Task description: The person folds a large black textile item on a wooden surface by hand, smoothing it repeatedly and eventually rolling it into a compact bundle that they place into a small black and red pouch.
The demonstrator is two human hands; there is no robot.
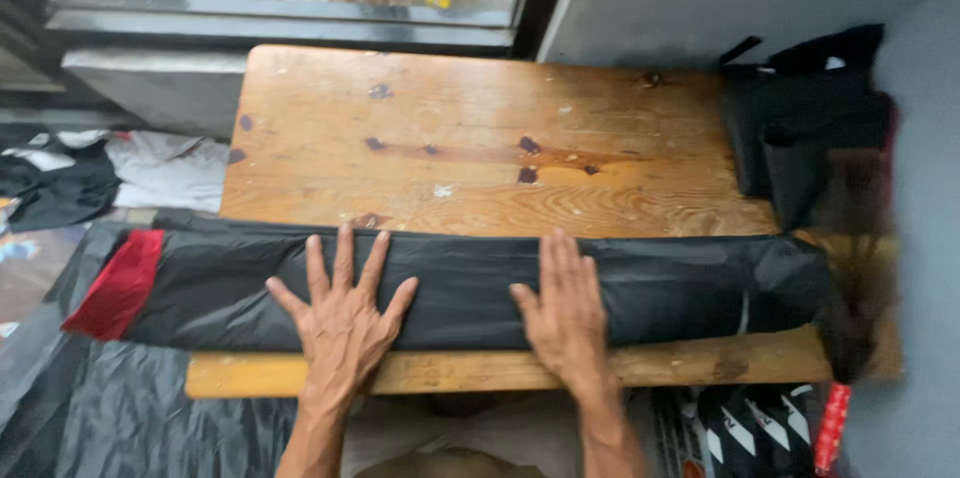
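Black folded cloth (450, 288) lies along the wooden bench's (480, 138) near edge, overhanging left. My left hand (345, 318) and right hand (565, 313) press it flat, fingers spread, gripping nothing. Bare boards stretch beyond.

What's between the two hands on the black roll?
Head view: only a bare stretch of the black fabric roll lies between the left hand and right hand; both press flat on it.

We see a knotty wooden table (480, 138); along its near edge lies a folded black garment (470, 293), and what seems a black bag (800, 128) sits far right.
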